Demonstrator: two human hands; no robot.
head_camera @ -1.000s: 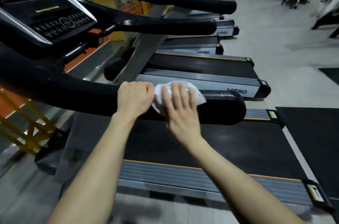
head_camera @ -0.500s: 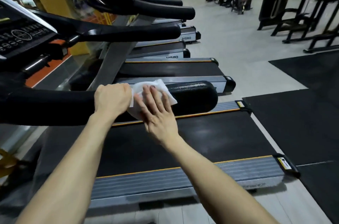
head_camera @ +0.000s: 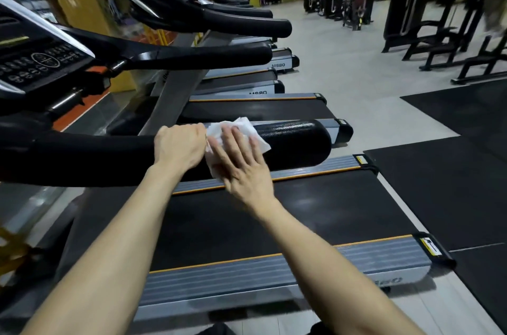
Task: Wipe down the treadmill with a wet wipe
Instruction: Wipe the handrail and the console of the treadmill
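Observation:
The treadmill's near black handrail (head_camera: pixel 296 142) runs across the middle of the head view, above its black belt (head_camera: pixel 247 219). A white wet wipe (head_camera: pixel 241 126) is draped over the rail. My right hand (head_camera: pixel 241 164) lies flat on the wipe with straight fingers, pressing it against the rail. My left hand (head_camera: pixel 178 146) grips the rail right beside the wipe, fingers curled over the top. The console (head_camera: pixel 41 63) with its buttons sits at the upper left.
More treadmills (head_camera: pixel 247 106) stand in a row beyond this one. Black floor mats (head_camera: pixel 452 170) lie to the right. Weight machines (head_camera: pixel 406 5) stand on the grey floor at the back right.
My view has swung up and to the right, showing more of the gym floor. Both hands stay on the rail, with the right hand still flat on the wipe.

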